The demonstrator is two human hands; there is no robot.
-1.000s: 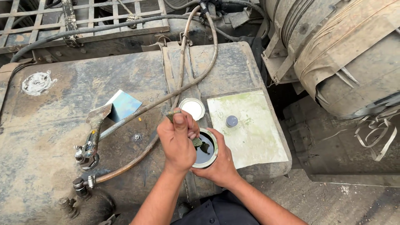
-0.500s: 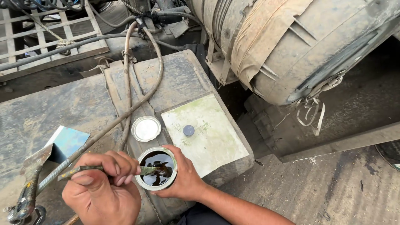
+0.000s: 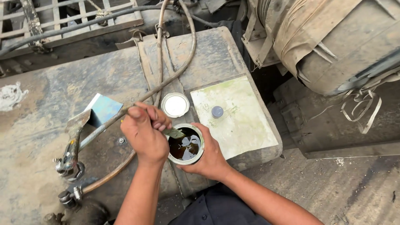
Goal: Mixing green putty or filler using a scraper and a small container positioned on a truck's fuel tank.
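Grimy metal tank top [image 3: 62, 83], a small tin of dark liquid being stirred.

Nearest, the right hand [image 3: 210, 156] wraps the tin [image 3: 186, 144]; the left hand [image 3: 143, 131], just left of it, has swung its thin tool, perhaps a brush, back into the liquid. Beyond the tin lies its round lid [image 3: 175, 104].

hoses [image 3: 166, 79] crowding left, lid [image 3: 175, 104] beside can [image 3: 186, 144], pale plate [image 3: 233, 116] open

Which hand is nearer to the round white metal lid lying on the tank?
Left. The left hand is just beside the round white metal lid; the right hand is farther, below it.
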